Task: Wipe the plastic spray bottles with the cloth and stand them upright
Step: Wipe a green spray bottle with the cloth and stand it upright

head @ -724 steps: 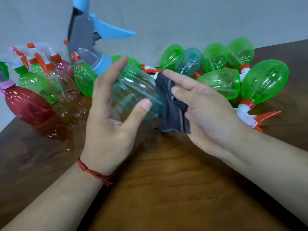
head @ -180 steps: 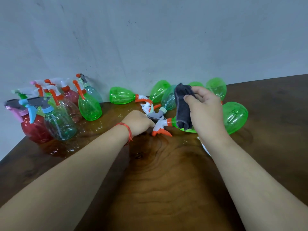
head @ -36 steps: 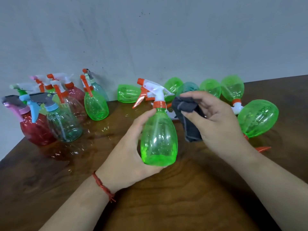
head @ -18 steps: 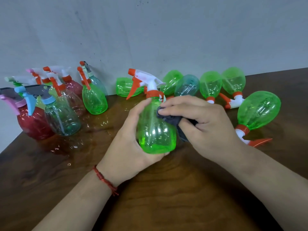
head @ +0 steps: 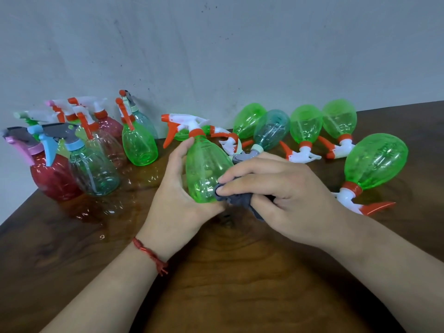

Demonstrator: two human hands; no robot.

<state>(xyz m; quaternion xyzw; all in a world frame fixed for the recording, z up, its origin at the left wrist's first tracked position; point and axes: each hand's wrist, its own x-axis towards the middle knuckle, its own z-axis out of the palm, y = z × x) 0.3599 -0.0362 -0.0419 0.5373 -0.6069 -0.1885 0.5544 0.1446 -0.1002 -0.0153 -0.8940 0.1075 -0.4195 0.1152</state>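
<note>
My left hand (head: 179, 200) grips a green spray bottle (head: 204, 171) upright in mid-table; its white and orange trigger head points left. My right hand (head: 283, 188) holds a dark grey cloth (head: 230, 197) bunched under its fingers and presses it against the bottle's lower right side. Most of the cloth is hidden under that hand. Several bottles stand upright at the back left, among them a green one (head: 139, 145), a clear teal one (head: 96, 174) and a red one (head: 51, 179). Several green bottles lie on their sides at the back right, the nearest (head: 374, 162) beside my right wrist.
The dark wooden table (head: 228, 272) ends at a grey wall (head: 216, 44) behind the bottles. A teal bottle (head: 271, 128) lies among the green ones just behind my right hand. The table's left edge runs diagonally past the red bottle.
Over the last second my right hand brought the cloth onto the green bottle and slid it down from the upper body to the lower right side. My left hand keeps holding the bottle.
</note>
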